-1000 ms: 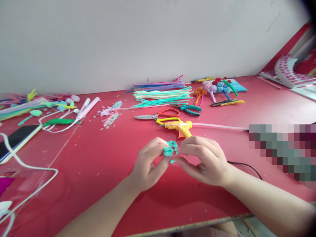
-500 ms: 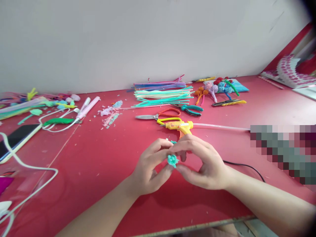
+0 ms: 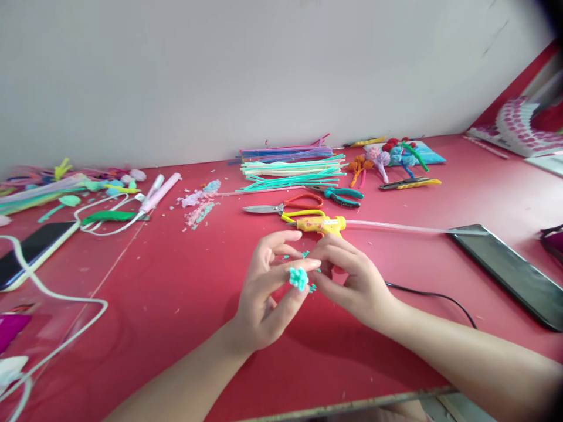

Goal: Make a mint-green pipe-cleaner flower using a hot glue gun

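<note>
A small teal pipe-cleaner flower (image 3: pixel 298 279) with a bumpy, bunched end faces me. The thumb and index finger of my left hand (image 3: pixel 263 299) pinch it; the other fingers are bent and raised behind. My right hand (image 3: pixel 361 287) is beside it on the right, thumb and fingertips drawn together on the flower's teal ends, which poke out between the two hands. Those fingertips partly cover what they grip. Just beyond my hands lies a yellow glue gun (image 3: pixel 320 224), a clear glue stick (image 3: pixel 396 226) running out of its back.
Scissors (image 3: pixel 264 209), teal-handled pliers (image 3: pixel 343 193) and pipe-cleaner bundles (image 3: pixel 290 170) lie behind the glue gun. Finished flowers (image 3: pixel 379 157) are at the back right. Phones lie left (image 3: pixel 41 249) and right (image 3: pixel 510 275). A white cable (image 3: pixel 57 299) and a pink hair straightener (image 3: pixel 160 193) are leftward.
The flower has turned and shifted slightly left in my left hand. My right thumb has moved from its front edge to behind it, and the right fingers have drawn closer together.
</note>
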